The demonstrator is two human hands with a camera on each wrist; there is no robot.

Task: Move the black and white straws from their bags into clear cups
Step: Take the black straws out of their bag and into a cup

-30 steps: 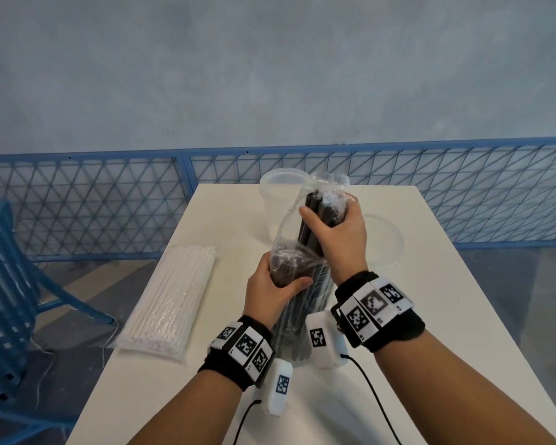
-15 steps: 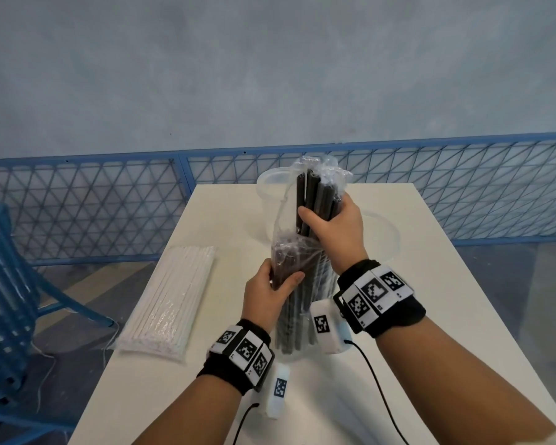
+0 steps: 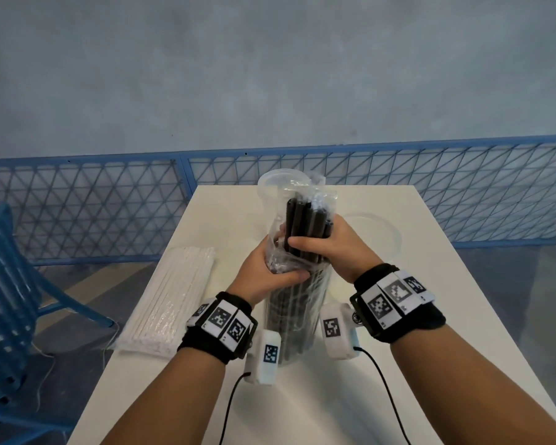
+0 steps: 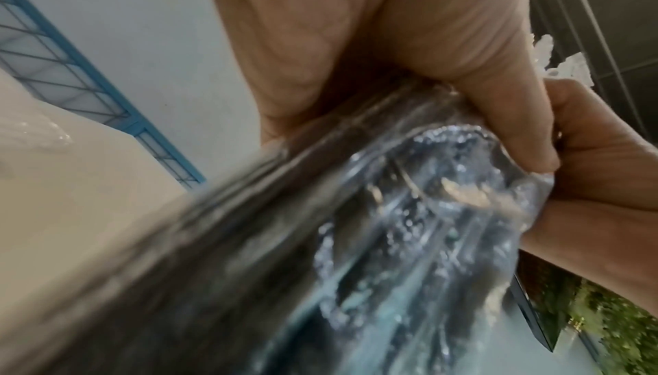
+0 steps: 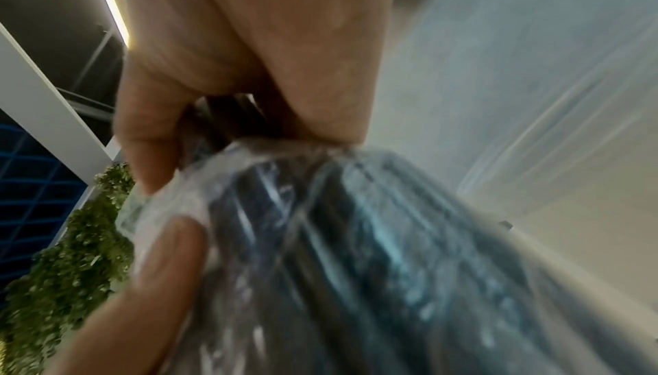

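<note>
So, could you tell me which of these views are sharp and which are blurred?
Head view: sharp, evenly lit; the black straws and both hands read clearly. Left wrist view: the bag is smeared, with glare specks on the plastic. Right wrist view: blurred throughout, streaked along the bag.

White table (image 3: 398,364) stands against blue mesh railing (image 3: 463,194). Grey plaster wall (image 3: 270,75) behind. Blue slatted chair (image 3: 10,284) at left. Even, soft light.

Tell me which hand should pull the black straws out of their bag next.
Right. The right hand already grips the exposed tops of the black plastic straws, while the left hand holds the crumpled clear plastic bag lower down, probably to brace it.
</note>
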